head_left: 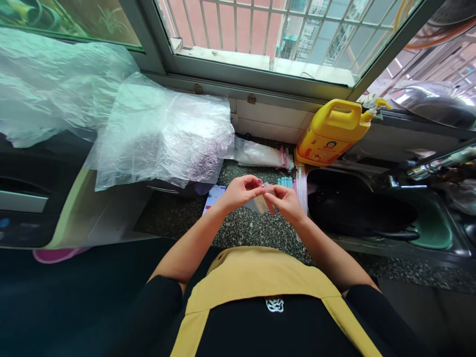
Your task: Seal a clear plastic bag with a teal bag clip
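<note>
Facing a speckled granite countertop (256, 230) beneath a barred window (256, 29), with a sink (342, 242) on the right. Holding a small clear plastic bag (256, 204), limp and pinkish near the top, above the countertop between its front and back edges; pinched at the top by left hand (243, 191) and right hand (286, 202).

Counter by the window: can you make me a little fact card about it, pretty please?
Left hand: fingertips pinching a see-through bag
Right hand: fingertips pinching the same bag
Below both: speckled counter
Beside left forearm: phone, screen lit
Near the sink: yellow jug with a handle
In the sink: black pan
</note>
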`<state>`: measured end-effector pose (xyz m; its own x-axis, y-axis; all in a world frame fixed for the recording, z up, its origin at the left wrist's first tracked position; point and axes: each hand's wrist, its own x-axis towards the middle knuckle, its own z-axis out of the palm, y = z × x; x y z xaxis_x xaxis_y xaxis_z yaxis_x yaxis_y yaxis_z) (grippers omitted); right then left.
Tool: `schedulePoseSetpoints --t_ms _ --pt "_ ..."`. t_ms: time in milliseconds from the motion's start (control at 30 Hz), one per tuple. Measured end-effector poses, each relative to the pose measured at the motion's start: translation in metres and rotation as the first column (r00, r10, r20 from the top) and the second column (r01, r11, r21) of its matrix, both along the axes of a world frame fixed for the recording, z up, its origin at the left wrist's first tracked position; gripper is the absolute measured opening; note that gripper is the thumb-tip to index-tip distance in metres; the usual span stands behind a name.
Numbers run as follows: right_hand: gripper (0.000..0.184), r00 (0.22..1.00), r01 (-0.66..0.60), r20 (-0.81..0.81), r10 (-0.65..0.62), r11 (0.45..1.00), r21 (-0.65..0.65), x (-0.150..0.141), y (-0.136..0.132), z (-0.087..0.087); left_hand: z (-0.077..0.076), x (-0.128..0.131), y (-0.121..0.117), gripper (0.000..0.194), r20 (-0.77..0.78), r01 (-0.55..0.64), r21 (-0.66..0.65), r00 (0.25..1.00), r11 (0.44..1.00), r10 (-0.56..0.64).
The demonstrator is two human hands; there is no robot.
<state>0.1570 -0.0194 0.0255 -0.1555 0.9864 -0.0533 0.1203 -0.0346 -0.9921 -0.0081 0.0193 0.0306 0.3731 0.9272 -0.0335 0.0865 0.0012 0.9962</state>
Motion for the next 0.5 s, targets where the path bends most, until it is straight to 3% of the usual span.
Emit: schedulePoseSetpoints --t_ms 500 --pt "0.042 0.998 0.014 0.059 -0.015 1.0 0.017 -0.0013 0.0031 -0.0006 -0.0031 0.0061 0.0009 0.022 -0.076 -0.06 0.121 0.995 0.991 0.069"
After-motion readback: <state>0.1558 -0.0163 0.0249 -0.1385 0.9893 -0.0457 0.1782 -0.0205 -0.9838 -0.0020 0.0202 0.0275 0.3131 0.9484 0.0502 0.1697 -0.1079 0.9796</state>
